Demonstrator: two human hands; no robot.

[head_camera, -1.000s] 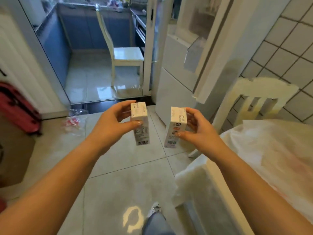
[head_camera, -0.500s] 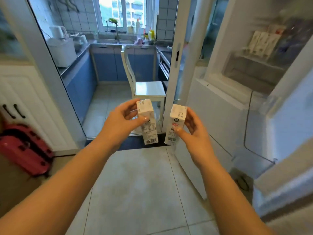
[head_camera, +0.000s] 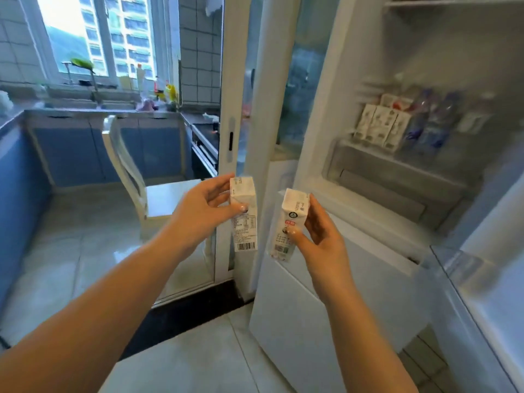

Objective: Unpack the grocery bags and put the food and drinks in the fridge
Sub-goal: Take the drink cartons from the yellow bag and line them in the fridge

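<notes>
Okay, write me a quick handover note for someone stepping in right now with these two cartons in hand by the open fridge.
Left hand: grips one small white carton, upright, barcode side toward the camera.
Right hand: grips a second white carton, tilted slightly.
Both cartons are in the air in front of the open fridge, not yet inside.
Done: a shelf already holds a row of similar cartons with bottles beside them.
Left: set both held cartons in the fridge. Grocery bags are out of view, so the remaining load is unknown.
</notes>
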